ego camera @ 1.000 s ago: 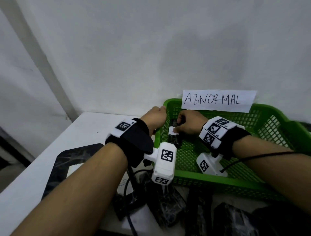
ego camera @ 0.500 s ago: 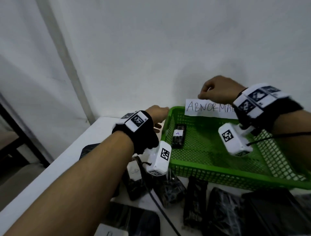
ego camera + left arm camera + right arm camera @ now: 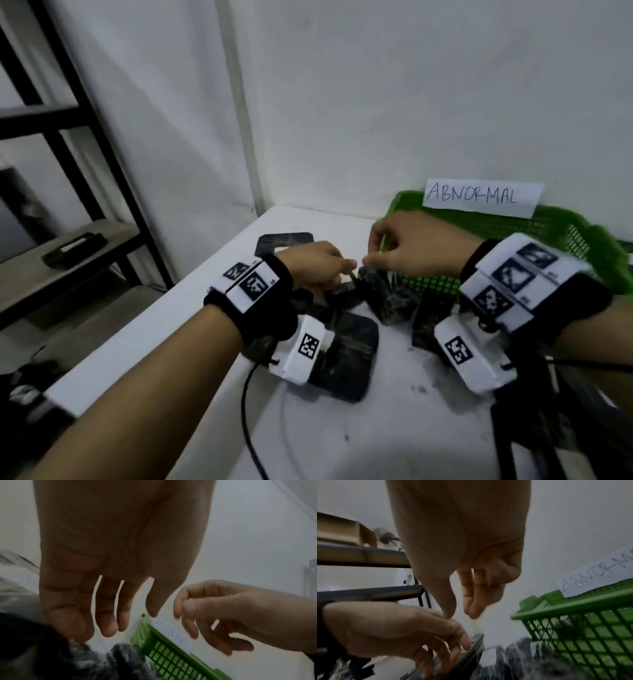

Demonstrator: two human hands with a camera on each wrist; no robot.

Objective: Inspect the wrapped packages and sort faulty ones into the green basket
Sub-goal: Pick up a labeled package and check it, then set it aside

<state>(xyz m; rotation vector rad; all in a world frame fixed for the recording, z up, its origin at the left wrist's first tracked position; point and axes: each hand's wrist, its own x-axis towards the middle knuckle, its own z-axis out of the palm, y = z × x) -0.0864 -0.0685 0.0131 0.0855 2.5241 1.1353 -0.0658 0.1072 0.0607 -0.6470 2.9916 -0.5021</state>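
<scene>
Touching a tilted wrapped package (image 3: pixel 477 643) with relaxed left hand (image 3: pixel 315 267) fingers (image 3: pixel 460 635); right hand (image 3: pixel 411 246) fingers (image 3: pixel 471 608) narrowed just above, hold unclear, beside the green basket (image 3: pixel 561 229).

Both forearms reaching forward, left hand (image 3: pixel 315 267) just left of the green basket (image 3: pixel 565 226), fingers extended downward and relaxed, right hand (image 3: pixel 411 246) beside it, before that basket's left corner, fingers loosely curled, thumb near fingertips.
</scene>
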